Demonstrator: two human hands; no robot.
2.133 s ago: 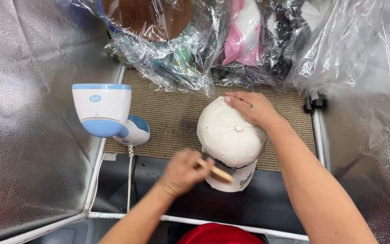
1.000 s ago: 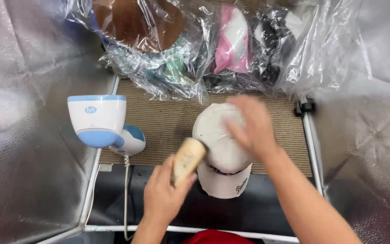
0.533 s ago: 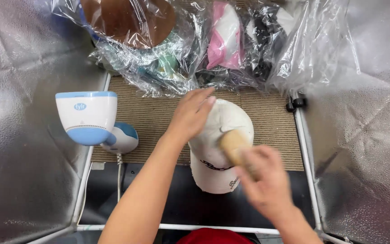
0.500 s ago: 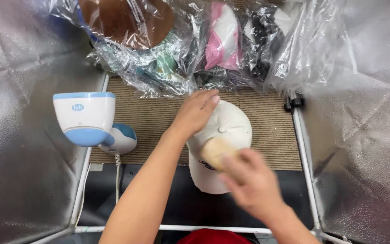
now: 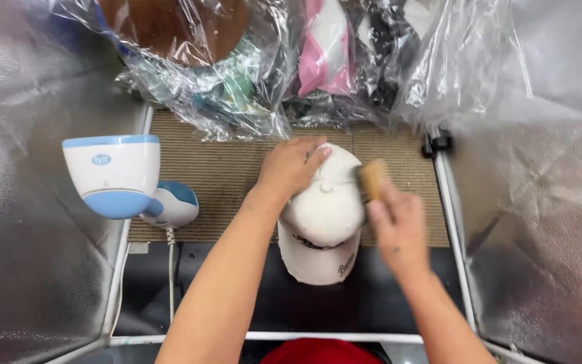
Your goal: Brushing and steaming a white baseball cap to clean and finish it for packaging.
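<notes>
a white and blue steamer [image 5: 119, 176] stands at the left. the left hand [image 5: 289, 167] lies flat on the white cap [image 5: 323, 216] at the middle of the ribbed mat [image 5: 217, 175]. the right hand [image 5: 397, 226] grips a wooden brush [image 5: 372, 178] against the cap's right side.

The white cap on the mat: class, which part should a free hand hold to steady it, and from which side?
Hold the white cap by its rounded crown, coming from above on the far left, where the left hand rests. The brim points toward the person, and the right hand works a brush on the right.
</notes>
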